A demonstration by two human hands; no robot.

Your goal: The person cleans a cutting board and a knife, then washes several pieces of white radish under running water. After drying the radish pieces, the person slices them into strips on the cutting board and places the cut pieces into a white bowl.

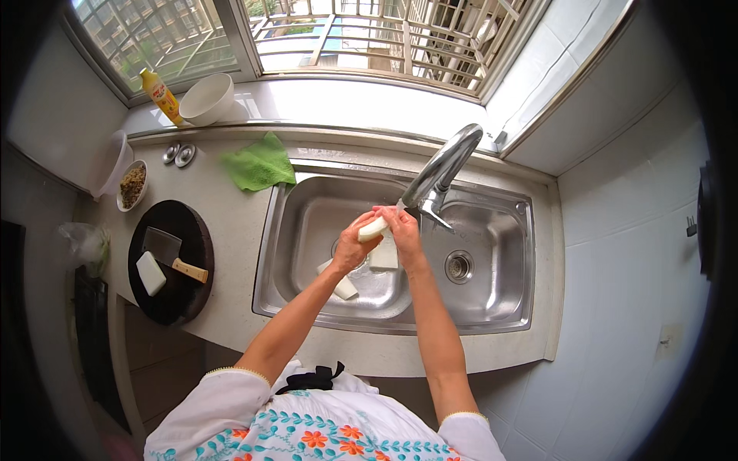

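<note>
My left hand (353, 245) and my right hand (402, 230) together hold a pale white piece of vegetable (373, 229) under the spout of the chrome faucet (441, 164). Water seems to run over it, above the left basin of the stainless steel sink (305, 230). Below my hands, a flat white block (384, 253) lies in that basin. Another white piece (345, 288) rests nearer the basin's front, partly hidden by my left forearm. On the round dark chopping board (190, 230) at the left are a cleaver (164, 245) with a wooden handle and one more white piece (151, 273).
A green cloth (259, 163) overlaps the sink's back left corner. Further left are a bowl of chopped food (133, 185), a clear plastic container (112, 164) and two small metal items (184, 155). A yellow bottle (161, 97) and a white bowl (207, 100) stand on the windowsill.
</note>
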